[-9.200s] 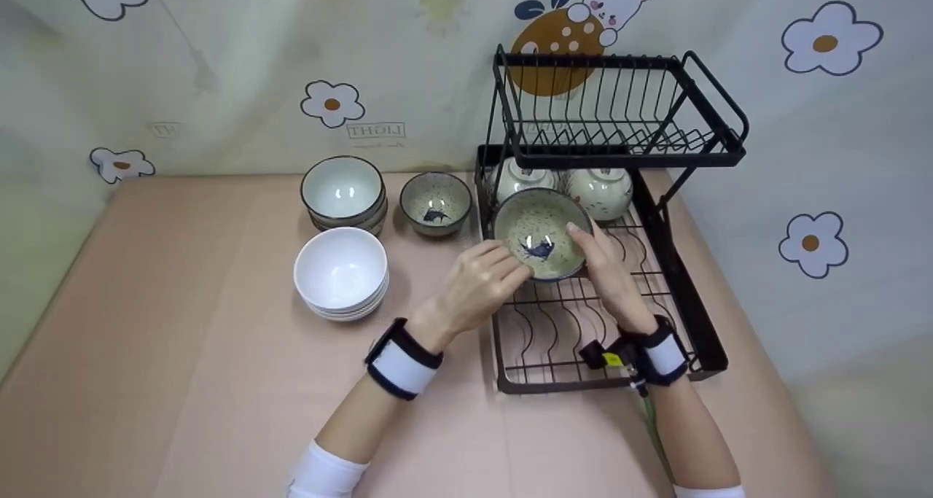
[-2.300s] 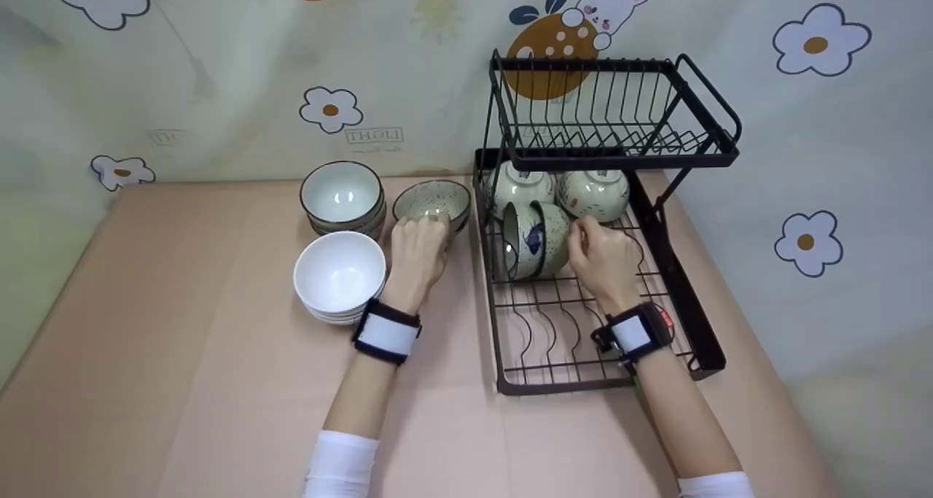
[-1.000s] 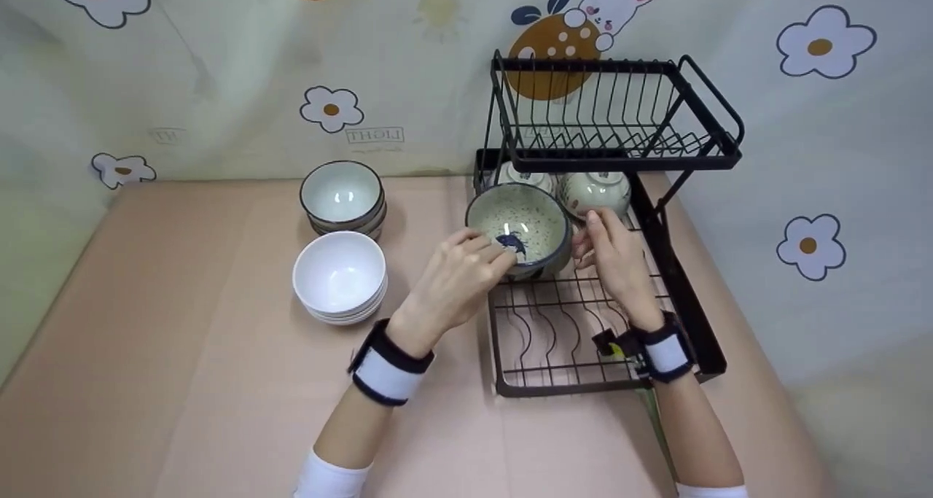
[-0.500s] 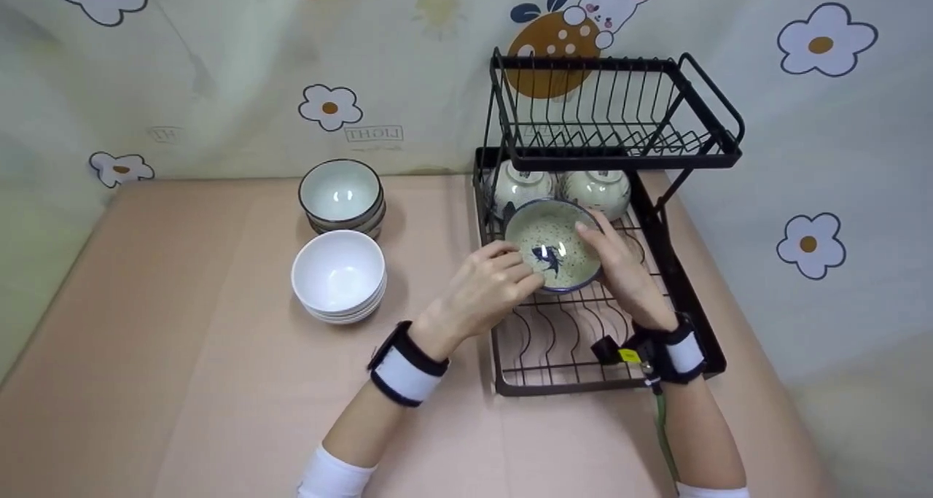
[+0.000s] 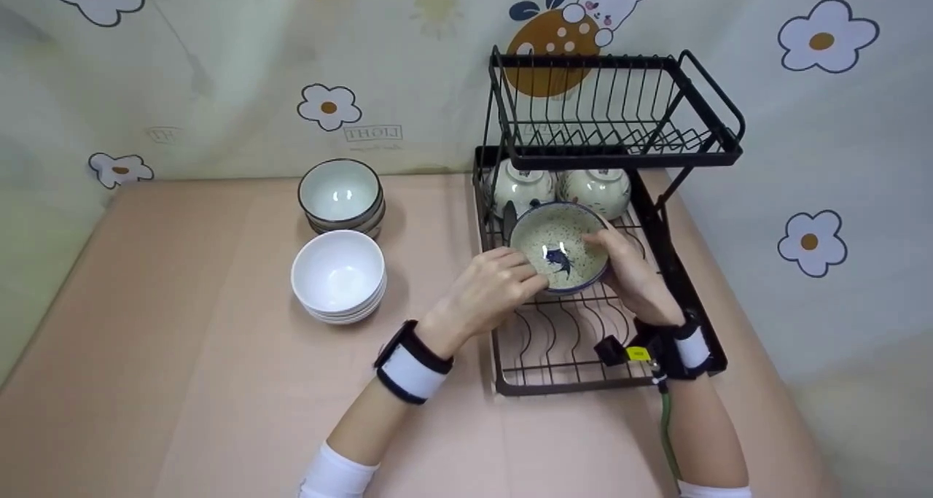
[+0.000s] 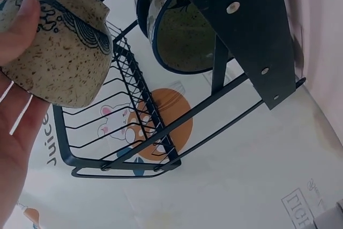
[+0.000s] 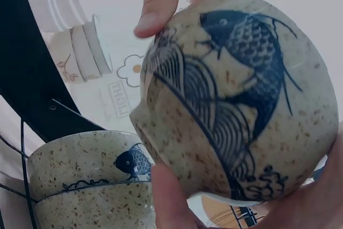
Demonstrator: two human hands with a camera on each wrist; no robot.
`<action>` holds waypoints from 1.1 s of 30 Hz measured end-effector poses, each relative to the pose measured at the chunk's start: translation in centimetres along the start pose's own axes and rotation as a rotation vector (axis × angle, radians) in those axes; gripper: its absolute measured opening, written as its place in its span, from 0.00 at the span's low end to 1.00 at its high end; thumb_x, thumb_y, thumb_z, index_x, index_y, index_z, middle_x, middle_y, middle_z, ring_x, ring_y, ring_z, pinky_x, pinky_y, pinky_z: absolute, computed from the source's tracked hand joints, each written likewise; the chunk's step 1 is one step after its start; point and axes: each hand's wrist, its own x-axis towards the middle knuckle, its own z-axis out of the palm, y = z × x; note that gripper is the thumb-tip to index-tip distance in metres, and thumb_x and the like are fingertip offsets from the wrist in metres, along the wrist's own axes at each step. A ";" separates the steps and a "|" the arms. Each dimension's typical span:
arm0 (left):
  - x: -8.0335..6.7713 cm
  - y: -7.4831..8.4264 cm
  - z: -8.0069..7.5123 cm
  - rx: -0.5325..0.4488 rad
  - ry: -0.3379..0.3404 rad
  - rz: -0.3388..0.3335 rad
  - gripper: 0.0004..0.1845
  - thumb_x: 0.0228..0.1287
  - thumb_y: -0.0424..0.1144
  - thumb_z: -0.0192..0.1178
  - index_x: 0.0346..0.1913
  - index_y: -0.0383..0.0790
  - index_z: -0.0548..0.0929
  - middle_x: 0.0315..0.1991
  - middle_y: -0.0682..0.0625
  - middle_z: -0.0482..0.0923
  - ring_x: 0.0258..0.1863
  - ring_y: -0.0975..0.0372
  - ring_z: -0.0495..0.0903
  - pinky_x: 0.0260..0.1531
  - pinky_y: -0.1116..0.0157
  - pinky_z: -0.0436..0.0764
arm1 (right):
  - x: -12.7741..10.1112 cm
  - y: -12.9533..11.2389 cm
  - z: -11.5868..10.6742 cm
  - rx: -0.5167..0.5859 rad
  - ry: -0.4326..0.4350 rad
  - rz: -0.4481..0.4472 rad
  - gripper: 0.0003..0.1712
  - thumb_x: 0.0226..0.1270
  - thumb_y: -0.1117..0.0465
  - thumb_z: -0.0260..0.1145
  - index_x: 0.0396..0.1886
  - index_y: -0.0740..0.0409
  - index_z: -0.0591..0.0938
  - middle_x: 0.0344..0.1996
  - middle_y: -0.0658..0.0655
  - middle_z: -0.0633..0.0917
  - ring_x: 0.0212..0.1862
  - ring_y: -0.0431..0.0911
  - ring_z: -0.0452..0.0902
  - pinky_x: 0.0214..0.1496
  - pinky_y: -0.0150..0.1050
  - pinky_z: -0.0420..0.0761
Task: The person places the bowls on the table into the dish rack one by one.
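Observation:
A speckled bowl (image 5: 557,246) with a blue fish painted inside is tilted over the lower tier of the black dish rack (image 5: 576,390). My left hand (image 5: 496,288) pinches its near-left rim with curled fingers. My right hand (image 5: 635,273) grips its right side, thumb inside and fingers outside. Behind it, speckled bowls (image 7: 96,181) rest in the rack, mostly hidden in the head view except for a dark rim (image 5: 509,221). In the right wrist view the held bowl (image 7: 236,95) shows its patterned outside and foot.
Two pale bowls, a left one (image 5: 523,186) and a right one (image 5: 598,192), sit upside down at the rack's back. The upper tier (image 5: 619,148) overhangs them. Left of the rack stand a stack of dark-rimmed bowls (image 5: 341,192) and a stack of white bowls (image 5: 340,273).
The left hand has carried the speckled bowl from the table beside the rack to over it. The right hand has taken hold of it, and both have shifted slightly right.

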 end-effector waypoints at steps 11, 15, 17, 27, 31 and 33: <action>0.0 -0.4 0.0 -0.095 0.090 -0.117 0.07 0.55 0.27 0.64 0.37 0.38 0.83 0.37 0.48 0.85 0.36 0.60 0.82 0.35 0.71 0.82 | -0.2 0.0 -0.9 -0.042 0.074 -0.076 0.35 0.69 0.57 0.44 0.75 0.58 0.52 0.67 0.65 0.60 0.66 0.57 0.56 0.69 0.53 0.54; -0.5 -0.5 -0.3 -0.079 0.018 -0.364 0.11 0.59 0.35 0.65 0.44 0.35 0.81 0.39 0.44 0.84 0.36 0.57 0.82 0.25 0.69 0.82 | -0.1 -0.1 -1.6 -0.067 0.104 -0.148 0.33 0.69 0.59 0.43 0.73 0.58 0.56 0.66 0.64 0.62 0.65 0.57 0.57 0.68 0.56 0.55; -0.7 -0.6 -0.4 -0.078 -0.083 -0.500 0.15 0.61 0.40 0.64 0.45 0.34 0.80 0.34 0.43 0.83 0.29 0.56 0.82 0.19 0.69 0.79 | 0.0 -0.1 -2.0 -0.093 0.129 -0.186 0.32 0.68 0.60 0.42 0.73 0.57 0.58 0.66 0.63 0.63 0.65 0.56 0.58 0.67 0.57 0.56; -1.4 -0.5 0.3 -0.139 -0.465 -0.801 0.19 0.62 0.50 0.62 0.32 0.33 0.83 0.20 0.45 0.79 0.15 0.57 0.74 0.12 0.66 0.71 | 0.0 0.0 -3.4 -0.210 0.304 -0.262 0.27 0.71 0.61 0.42 0.66 0.66 0.65 0.61 0.64 0.70 0.61 0.52 0.63 0.64 0.51 0.61; -1.3 -0.2 0.7 -0.172 -0.535 -0.824 0.21 0.60 0.52 0.63 0.26 0.35 0.83 0.19 0.46 0.77 0.17 0.58 0.73 0.14 0.66 0.73 | 0.1 -0.1 -3.8 -0.315 0.439 -0.253 0.23 0.72 0.58 0.43 0.61 0.65 0.70 0.52 0.63 0.73 0.52 0.51 0.67 0.55 0.44 0.66; -1.3 0.0 0.9 -0.184 -0.577 -0.828 0.20 0.60 0.52 0.64 0.27 0.35 0.84 0.20 0.46 0.77 0.18 0.58 0.73 0.16 0.66 0.74 | 0.3 -0.1 -3.9 -0.386 0.512 -0.242 0.22 0.73 0.56 0.44 0.57 0.65 0.71 0.49 0.63 0.74 0.50 0.51 0.67 0.53 0.44 0.67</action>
